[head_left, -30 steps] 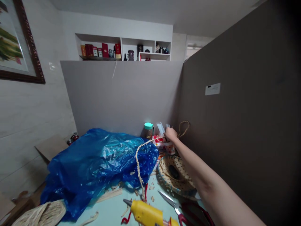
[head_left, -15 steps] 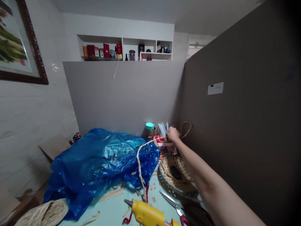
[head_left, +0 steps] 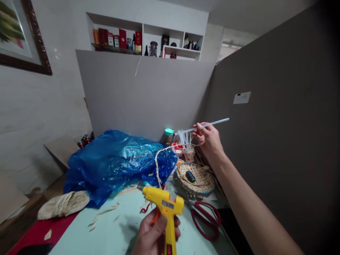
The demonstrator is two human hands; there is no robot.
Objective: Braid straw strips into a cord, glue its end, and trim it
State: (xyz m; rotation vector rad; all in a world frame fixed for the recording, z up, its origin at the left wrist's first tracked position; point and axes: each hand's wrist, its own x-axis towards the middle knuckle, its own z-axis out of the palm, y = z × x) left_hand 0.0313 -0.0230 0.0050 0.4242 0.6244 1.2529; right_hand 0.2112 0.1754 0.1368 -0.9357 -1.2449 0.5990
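Observation:
My left hand [head_left: 152, 232] is wrapped round the handle of a yellow hot glue gun [head_left: 167, 205], its nozzle pointing left over the table. Up at the right, my right hand [head_left: 209, 140] pinches a long translucent glue stick [head_left: 219, 122], held nearly level in the air. Below and left of that hand stands a patterned paper cup [head_left: 189, 155] with several more glue sticks upright in it. A braided straw cord [head_left: 157, 163] arches from the cup down behind the glue gun.
Red-handled scissors [head_left: 205, 221] lie right of the glue gun. Behind them sits a woven basket [head_left: 204, 177] holding a dark spool [head_left: 190, 176]. Blue plastic sheeting [head_left: 114, 166] covers the left side, near a straw bundle [head_left: 63, 204]. Grey partitions [head_left: 148, 92] stand behind and right.
My right hand has lifted from the cup, bringing out a glue stick. More of the glue gun shows, with my left hand now visible round its handle. The view has shifted downward.

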